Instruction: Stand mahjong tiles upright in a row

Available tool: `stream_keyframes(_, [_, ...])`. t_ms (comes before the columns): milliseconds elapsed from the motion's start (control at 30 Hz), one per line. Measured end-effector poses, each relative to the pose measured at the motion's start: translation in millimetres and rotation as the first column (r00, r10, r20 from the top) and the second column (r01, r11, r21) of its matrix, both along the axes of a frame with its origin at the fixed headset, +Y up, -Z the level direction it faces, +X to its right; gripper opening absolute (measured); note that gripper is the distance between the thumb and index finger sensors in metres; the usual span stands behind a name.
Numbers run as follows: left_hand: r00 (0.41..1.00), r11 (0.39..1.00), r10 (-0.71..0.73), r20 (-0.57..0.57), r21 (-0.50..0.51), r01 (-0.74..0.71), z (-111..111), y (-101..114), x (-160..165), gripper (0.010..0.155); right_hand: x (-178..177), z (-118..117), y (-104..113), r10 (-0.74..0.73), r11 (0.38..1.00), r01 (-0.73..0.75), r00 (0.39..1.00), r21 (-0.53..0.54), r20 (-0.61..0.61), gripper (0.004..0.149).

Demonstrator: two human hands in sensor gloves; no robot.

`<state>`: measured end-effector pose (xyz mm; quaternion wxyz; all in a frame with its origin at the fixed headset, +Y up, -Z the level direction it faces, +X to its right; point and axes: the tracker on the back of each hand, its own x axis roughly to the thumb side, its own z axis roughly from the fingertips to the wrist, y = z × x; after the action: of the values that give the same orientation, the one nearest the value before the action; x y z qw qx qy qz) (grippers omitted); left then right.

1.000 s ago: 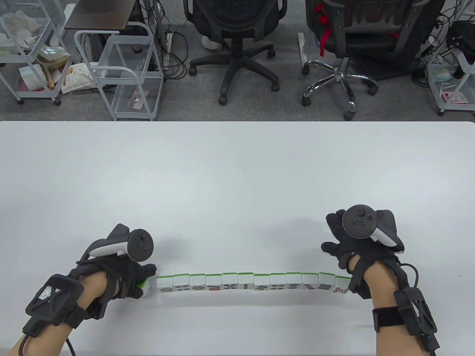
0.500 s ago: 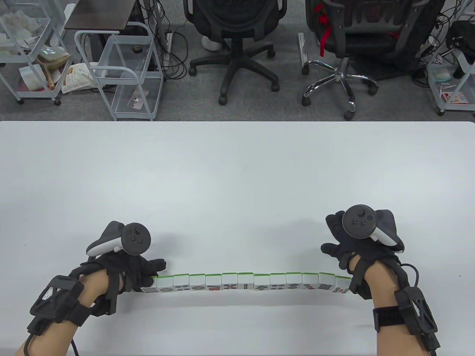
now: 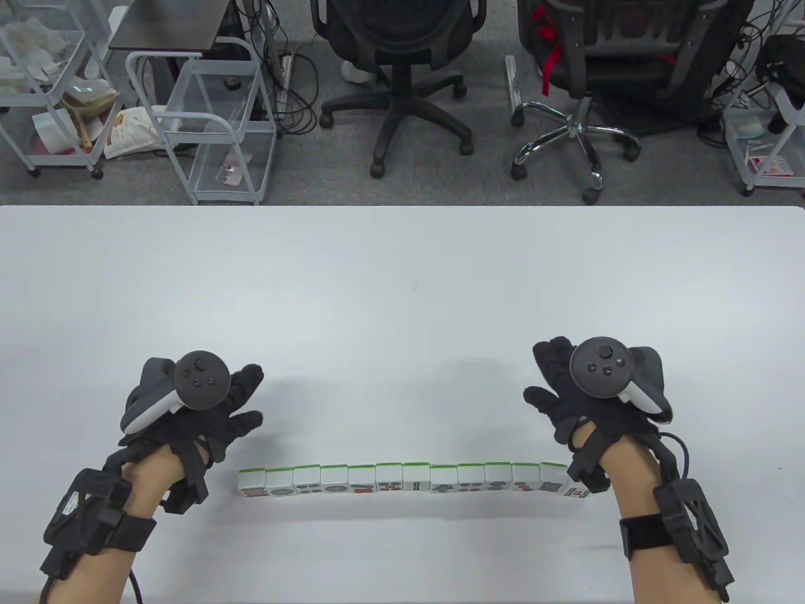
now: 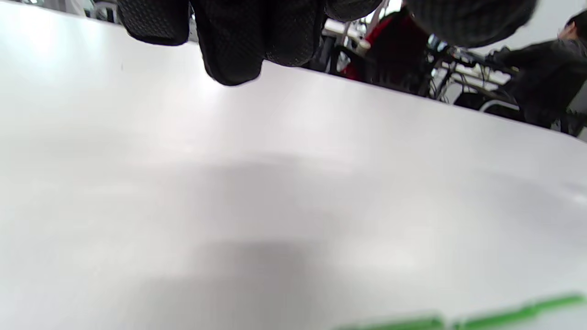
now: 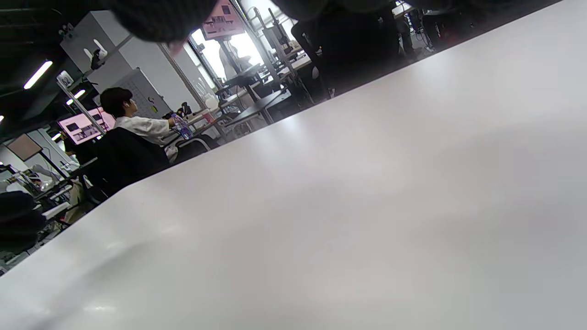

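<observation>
A row of several white mahjong tiles (image 3: 402, 479) with green backs stands upright near the table's front edge, faces toward me. My left hand (image 3: 236, 406) hovers just beyond the row's left end, fingers spread, holding nothing. My right hand (image 3: 547, 377) is beyond the row's right end, fingers spread and empty; its wrist strap hides part of the rightmost tile (image 3: 575, 492). In the left wrist view my fingertips (image 4: 231, 50) hang over the bare table and the tiles' green tops (image 4: 518, 314) show blurred at the bottom edge. The right wrist view shows only table.
The white table (image 3: 402, 296) stretches wide beyond the row. Behind its far edge stand two office chairs (image 3: 402, 82) and wire carts (image 3: 207, 119).
My left hand set the leftmost tile upright at the row's left end, let go and moved back and left. My right hand shifted slightly left and away from me.
</observation>
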<state>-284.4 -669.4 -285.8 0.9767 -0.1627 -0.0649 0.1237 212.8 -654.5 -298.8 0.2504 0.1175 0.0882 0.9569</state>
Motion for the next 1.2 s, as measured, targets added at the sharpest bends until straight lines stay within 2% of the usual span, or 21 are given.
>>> stream_keyframes(133, [0.987, 0.991, 0.108, -0.117, 0.089, -0.097, -17.1, 19.0, 17.6, 0.082, -18.2, -8.5, 20.7, -0.023, 0.998, 0.022, 1.0, 0.058, 0.012, 0.079])
stream_keyframes(233, [0.959, 0.974, 0.214, -0.188, 0.113, -0.195, -25.4, 18.5, 29.6, 0.085, -30.8, -15.0, 24.6, -0.126, 0.989, 0.123, 0.991, 0.077, 0.043, 0.081])
stream_keyframes(300, [0.946, 0.968, 0.244, -0.211, 0.112, -0.225, -27.3, 13.0, 35.9, 0.087, -39.1, -18.4, 19.1, -0.153, 0.985, 0.149, 0.987, 0.09, 0.041, 0.083])
stream_keyframes(467, [0.936, 0.958, 0.287, -0.205, 0.067, -0.279, -26.6, -17.3, 41.5, 0.087, -49.0, -17.7, -12.4, -0.138, 0.99, 0.136, 0.99, 0.044, 0.036, 0.084])
stream_keyframes(533, [0.942, 0.963, 0.265, -0.205, 0.014, -0.268, -25.9, -25.6, 39.5, 0.087, -50.7, -16.9, -21.4, -0.118, 0.992, 0.116, 0.992, 0.045, 0.034, 0.083])
stream_keyframes(567, [0.942, 0.964, 0.264, -0.208, 0.018, -0.266, -25.0, -28.4, 38.2, 0.087, -51.3, -16.4, -24.3, -0.099, 0.994, 0.098, 0.995, 0.039, 0.03, 0.083])
stream_keyframes(667, [0.951, 0.973, 0.226, -0.212, 0.009, -0.229, -25.7, -32.8, 34.3, 0.087, -50.5, -14.9, -24.4, -0.026, 0.999, 0.025, 1.0, 0.029, 0.011, 0.083])
stream_keyframes(1200, [0.95, 0.971, 0.234, -0.206, 0.01, -0.237, -26.6, -35.0, 36.3, 0.086, -52.8, -11.7, -25.7, -0.013, 1.0, 0.013, 1.0, 0.011, -0.007, 0.083])
